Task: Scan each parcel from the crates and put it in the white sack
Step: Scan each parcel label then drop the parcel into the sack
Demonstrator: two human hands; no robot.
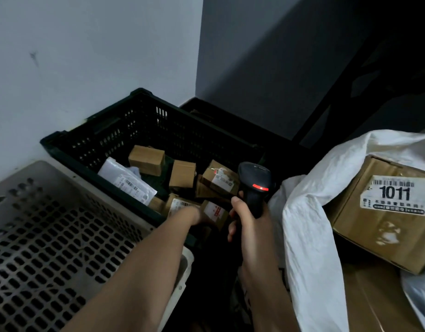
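Grey perforated crate (51, 236) beside dark crate (98, 140), cardboard box (386, 212) against white sack (309, 236)

The barcode scanner (254, 185) was black with a glowing red strip; the slotted crate (144, 130) dark green, its parcels (146, 159) brown, the sack (309, 236) white.

A black scanner (254, 185) is gripped by the right hand (248, 226), its red light lit. The left hand (202, 215) is reached into the dark crate (106, 130) among small cardboard parcels (146, 159). A white sack (309, 226) is seen alongside, beside a labelled box (384, 212).
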